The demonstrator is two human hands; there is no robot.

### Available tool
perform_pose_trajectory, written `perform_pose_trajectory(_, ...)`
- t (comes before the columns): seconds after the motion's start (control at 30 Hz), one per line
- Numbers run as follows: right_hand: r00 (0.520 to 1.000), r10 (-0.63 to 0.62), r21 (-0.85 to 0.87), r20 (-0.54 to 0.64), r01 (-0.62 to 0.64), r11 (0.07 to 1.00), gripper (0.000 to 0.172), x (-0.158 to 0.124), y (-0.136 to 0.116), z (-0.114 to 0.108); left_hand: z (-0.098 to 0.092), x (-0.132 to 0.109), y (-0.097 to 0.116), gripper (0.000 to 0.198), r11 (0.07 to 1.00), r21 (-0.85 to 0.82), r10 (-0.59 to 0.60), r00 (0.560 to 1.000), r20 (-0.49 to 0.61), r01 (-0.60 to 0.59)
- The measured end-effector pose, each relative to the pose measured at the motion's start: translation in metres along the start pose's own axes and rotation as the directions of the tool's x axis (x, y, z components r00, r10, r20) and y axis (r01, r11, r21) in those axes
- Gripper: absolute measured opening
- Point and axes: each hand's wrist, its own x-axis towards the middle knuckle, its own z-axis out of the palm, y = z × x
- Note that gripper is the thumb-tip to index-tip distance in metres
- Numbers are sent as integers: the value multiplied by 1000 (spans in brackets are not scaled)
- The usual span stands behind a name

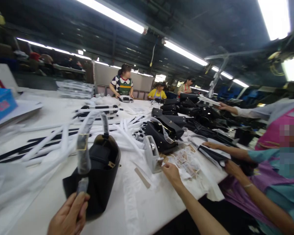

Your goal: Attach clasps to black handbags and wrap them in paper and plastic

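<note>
A black handbag [98, 182] stands on the white table, its top gaping. Its handle strap [83, 160], wrapped in clear plastic with a gold-coloured buckle, loops up over the bag. My left hand [70, 213] pinches the plastic-wrapped lower end of that strap at the bag's near side. At the front of a light grey tape dispenser [150, 158], my right hand [171, 174] is closed, thumb and finger pinching the tape end by the cutter. The tape itself is barely visible. A flat tan strip [142, 178] lies between bag and dispenser.
More black bags [161, 130] lie beyond the dispenser, with small plastic-wrapped pieces [186, 160] beside it. White-wrapped straps [51, 143] spread across the left. A co-worker's hands [231, 168] handle black pieces at right. A blue box [1, 104] stands far left.
</note>
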Motion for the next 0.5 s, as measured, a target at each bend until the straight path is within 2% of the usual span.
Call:
perform_pose_trajectory(0.1, 997, -31, -73, 77, 36, 997, 20, -14, -5, -3, 3, -12, 8, 64, 999, -48, -13, 1000, 13, 14)
perform_pose_trajectory(0.2, 958, -72, -22, 276, 81, 996, 29, -46, -34, 18, 6, -16, 10, 57, 999, -23, 42, 994, 98, -40)
perform_pose_trajectory(0.23, 926, -93, 18, 365, 93, 996, 30, -61, -50, 29, 6, -16, 10, 55, 998, -10, 58, 992, 116, -57)
perform_pose_trajectory(0.3, 832, -146, 111, 535, 102, 989, 29, -97, -84, 56, 5, -16, 8, 51, 996, 16, 80, 988, 131, -83)
perform_pose_trajectory(0.4, 687, -198, 166, 699, 113, 980, 25, -145, -125, 98, 1, -19, 4, 45, 988, 53, 135, 980, 144, -144)
perform_pose_trajectory(0.43, 661, -208, 168, 722, 124, 978, 24, -156, -133, 111, -1, -20, 4, 44, 979, 65, 180, 973, 141, -191)
perform_pose_trajectory(0.5, 652, -212, 160, 728, 139, 977, 24, -168, -139, 134, -5, -24, 3, 42, 951, 104, 277, 951, 136, -292)
